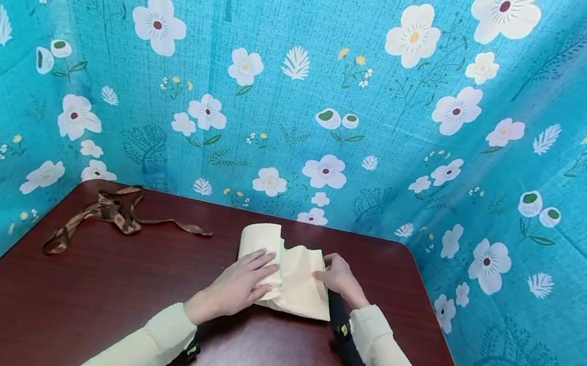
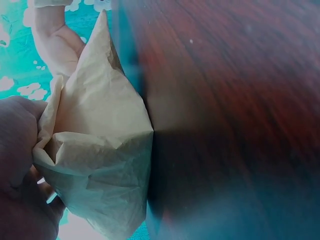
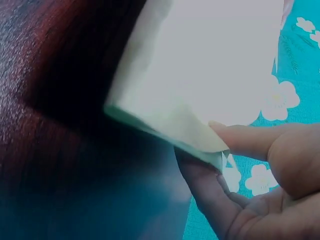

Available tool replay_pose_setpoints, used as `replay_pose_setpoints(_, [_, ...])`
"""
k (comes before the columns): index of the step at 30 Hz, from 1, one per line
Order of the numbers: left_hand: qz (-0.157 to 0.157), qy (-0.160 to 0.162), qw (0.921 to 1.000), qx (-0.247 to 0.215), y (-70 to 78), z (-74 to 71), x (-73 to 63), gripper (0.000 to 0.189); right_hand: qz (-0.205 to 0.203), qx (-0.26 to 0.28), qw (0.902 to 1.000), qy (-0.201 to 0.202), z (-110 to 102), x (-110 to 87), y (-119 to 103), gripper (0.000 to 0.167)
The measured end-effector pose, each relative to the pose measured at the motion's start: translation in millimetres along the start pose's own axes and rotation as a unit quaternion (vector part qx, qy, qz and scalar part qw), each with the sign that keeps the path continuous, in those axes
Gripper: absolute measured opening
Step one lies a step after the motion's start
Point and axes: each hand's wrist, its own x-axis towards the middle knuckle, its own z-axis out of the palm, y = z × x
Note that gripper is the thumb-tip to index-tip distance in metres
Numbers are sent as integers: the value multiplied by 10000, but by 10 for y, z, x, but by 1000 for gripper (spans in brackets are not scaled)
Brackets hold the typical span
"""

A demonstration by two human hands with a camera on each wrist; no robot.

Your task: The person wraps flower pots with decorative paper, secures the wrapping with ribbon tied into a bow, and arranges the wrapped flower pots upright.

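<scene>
Creased cream paper (image 1: 305, 281) lies on the dark red table, its left part folded over into a raised, rounded flap (image 1: 260, 240). My left hand (image 1: 241, 279) rests on this folded part with its fingers spread and nearly straight. At the right edge, my right hand (image 1: 340, 278) pinches the paper between thumb and fingers. The right wrist view shows that pinch at a corner of the paper (image 3: 165, 117), with a pale green layer along the edge. The left wrist view shows the paper (image 2: 100, 165) standing up in crumpled folds. Whether anything lies inside is hidden.
A brown patterned ribbon (image 1: 115, 211) lies loosely tangled at the table's back left, one end trailing toward the paper. Blue flowered cloth (image 1: 290, 126) hangs behind the dark red table (image 1: 141, 287) and along both sides.
</scene>
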Motion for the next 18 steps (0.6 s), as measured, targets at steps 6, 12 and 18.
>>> replay_pose_setpoints(6, [2,16,10000,3,11,4,11,49,-3,475,9984,-305,-50,-54,94,68])
replay_pose_setpoints(12, [26,38,10000,0,36,-15,11,48,335,710,9922,-966,-107,-204,177,53])
replay_pose_setpoints(18, [36,95,9999,24,35,-8,5,48,142,823,9860,-1444,-106,-319,229,36])
